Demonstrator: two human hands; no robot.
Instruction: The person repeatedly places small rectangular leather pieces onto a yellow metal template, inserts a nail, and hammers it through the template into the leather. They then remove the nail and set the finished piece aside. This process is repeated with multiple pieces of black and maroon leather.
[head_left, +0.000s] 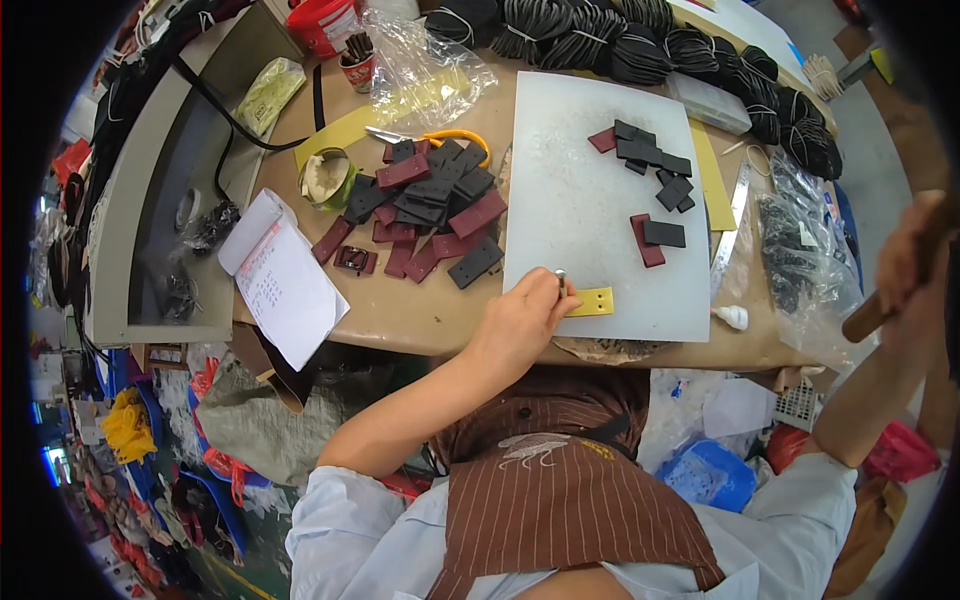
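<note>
Just below the middle of the frame, the left hand (pixel 522 318) is resting on the near edge of a pale grey cutting board (pixel 560 160), its fingers drawn together and pinching a short metal punch (pixel 561 280) that is standing upright on the left end of a small yellow strip (pixel 592 301). The strip is lying flat on the board's lower edge, its right part showing small holes. At the right edge of the frame, the right hand (pixel 905 262) is being held up well apart from the table, its fingers wrapping tightly around the wooden handle of a mallet (pixel 872 315), whose head is lying out of view. Higher on the board, toward the upper right of centre, a small scatter of black and maroon pieces (pixel 652 170) is lying, and a bigger heap of the same pieces (pixel 430 210) is sitting on the brown tabletop (pixel 420 315) just left of the board. A sheet of white paper (pixel 285 282) is hanging over the table's left edge, a roll of tape (pixel 328 177) is sitting above it, and bundles of black cord (pixel 640 45) are lining the top of the frame.
</note>
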